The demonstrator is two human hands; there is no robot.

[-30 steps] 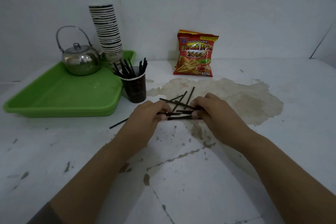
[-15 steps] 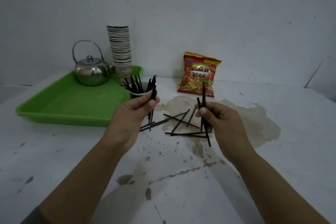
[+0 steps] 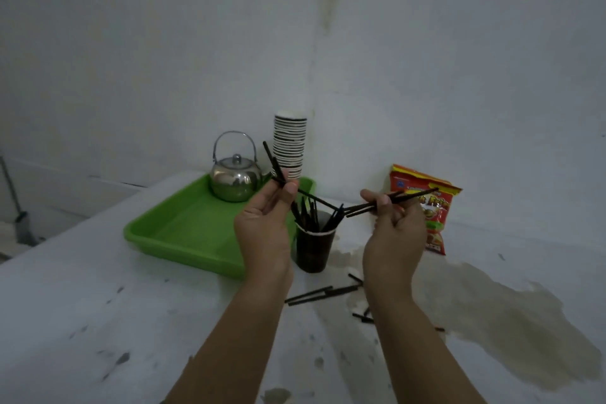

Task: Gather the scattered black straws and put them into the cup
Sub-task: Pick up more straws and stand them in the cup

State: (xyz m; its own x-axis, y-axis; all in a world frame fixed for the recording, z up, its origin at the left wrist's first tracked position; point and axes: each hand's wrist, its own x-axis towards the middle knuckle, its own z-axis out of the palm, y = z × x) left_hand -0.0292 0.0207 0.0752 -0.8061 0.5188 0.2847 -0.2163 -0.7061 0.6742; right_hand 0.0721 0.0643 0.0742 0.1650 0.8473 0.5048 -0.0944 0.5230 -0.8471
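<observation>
Both hands raised over the cup [image 3: 313, 248]. Left hand [image 3: 265, 223] pinches a few black straws [image 3: 274, 165] between thumb and fingers, their lower ends angled down toward the cup mouth. Right hand [image 3: 392, 233] grips another bunch [image 3: 387, 203], tips just above the cup rim. Cup stands upright, already holding straws. More loose straws [image 3: 323, 293] lie on the tabletop [image 3: 98, 321] in front of the cup. Green tray [image 3: 183, 223] just left of the cup, kettle [image 3: 234, 180] and cup stack [image 3: 290, 144] on it. Snack bag [image 3: 433, 207] right of the cup.
</observation>
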